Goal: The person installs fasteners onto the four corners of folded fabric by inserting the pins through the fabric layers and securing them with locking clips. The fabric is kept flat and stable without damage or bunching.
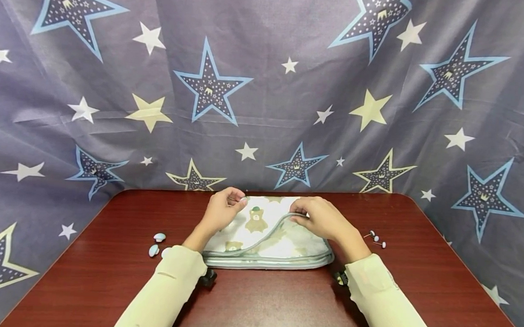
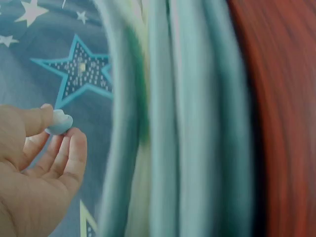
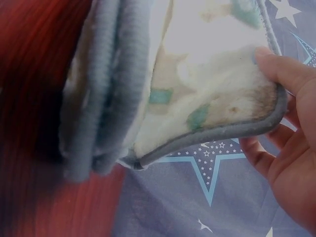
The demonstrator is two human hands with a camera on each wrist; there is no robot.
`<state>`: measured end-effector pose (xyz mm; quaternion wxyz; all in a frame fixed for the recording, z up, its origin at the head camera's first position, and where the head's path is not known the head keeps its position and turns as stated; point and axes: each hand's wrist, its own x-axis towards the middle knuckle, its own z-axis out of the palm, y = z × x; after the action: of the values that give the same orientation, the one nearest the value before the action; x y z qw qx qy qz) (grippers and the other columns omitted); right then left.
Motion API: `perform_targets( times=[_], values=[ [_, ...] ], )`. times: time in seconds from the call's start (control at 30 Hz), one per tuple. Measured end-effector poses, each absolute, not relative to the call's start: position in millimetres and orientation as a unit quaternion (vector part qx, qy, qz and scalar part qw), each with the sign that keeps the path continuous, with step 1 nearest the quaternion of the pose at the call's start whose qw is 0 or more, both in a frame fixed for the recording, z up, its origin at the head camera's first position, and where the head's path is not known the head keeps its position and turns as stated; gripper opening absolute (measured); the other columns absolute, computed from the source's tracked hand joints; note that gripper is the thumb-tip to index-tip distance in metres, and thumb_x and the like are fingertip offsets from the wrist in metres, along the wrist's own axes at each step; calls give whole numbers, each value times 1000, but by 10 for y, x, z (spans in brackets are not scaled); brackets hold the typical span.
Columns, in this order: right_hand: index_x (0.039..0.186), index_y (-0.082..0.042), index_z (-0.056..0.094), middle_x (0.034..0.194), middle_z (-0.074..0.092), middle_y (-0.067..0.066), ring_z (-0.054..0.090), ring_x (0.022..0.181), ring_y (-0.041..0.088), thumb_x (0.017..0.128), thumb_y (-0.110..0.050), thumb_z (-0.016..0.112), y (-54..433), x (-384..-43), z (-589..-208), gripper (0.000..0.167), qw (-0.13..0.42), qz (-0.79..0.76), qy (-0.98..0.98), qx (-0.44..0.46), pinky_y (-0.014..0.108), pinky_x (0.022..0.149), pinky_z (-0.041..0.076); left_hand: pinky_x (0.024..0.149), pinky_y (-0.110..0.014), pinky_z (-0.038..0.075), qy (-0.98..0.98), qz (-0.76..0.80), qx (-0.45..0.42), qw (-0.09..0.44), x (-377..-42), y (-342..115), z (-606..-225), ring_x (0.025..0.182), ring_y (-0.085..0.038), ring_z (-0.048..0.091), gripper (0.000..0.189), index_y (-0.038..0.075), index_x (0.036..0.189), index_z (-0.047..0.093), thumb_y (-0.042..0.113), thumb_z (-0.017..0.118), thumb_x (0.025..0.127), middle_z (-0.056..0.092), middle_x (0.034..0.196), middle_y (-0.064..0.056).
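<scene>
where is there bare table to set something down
Bare table shows between the sleeves, nearer than the folded blanket; left of the pale-blue pieces; and right of the pins. Crowded: the middle, with blanket, left hand and right hand.

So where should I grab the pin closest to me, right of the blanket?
Probably best to pinch the pin by its rounded head, coming down from the right: it lies on the table with that head to the right, and its thin shaft, pointing left, looks harder to grip. The right hand is nearer but is pinching the blanket at its edge.
</scene>
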<state>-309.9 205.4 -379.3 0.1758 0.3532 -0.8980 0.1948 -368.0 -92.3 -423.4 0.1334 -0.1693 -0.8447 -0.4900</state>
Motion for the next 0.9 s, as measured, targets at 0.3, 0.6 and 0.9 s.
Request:
perform_targets(
  times=[0.3, 0.6, 0.9],
  values=[
    [92, -19, 71, 83, 64, -13, 59, 76, 6, 89, -19, 81, 2051, -3084, -3776, 10, 176, 192, -897, 358, 32, 71, 51, 85, -43, 60, -708, -701, -87, 17, -3649, -584, -4263, 90, -35, 70, 23, -10, 114, 65, 2, 70, 95, 68, 96, -13],
    [89, -21, 70, 79, 62, -13, 56, 73, 7, 88, -17, 81, 2039, -3107, -3797, 12, 172, 195, -898, 356, 32, 68, 48, 81, -35, 60, -628, -776, -41, -32, -3629, -317, -4241, 77, -17, 68, 13, -5, 106, 66, -3, 69, 94, 68, 92, -9],
    [92, -19, 73, 85, 67, -13, 59, 76, 7, 88, -15, 82, 2031, -3120, -3817, 11, 177, 194, -894, 362, 33, 70, 50, 79, -30, 60, -557, -826, -48, -67, -3610, -131, -4267, 77, -17, 70, 10, -1, 101, 63, -8, 66, 94, 67, 89, -7]
  ],
)
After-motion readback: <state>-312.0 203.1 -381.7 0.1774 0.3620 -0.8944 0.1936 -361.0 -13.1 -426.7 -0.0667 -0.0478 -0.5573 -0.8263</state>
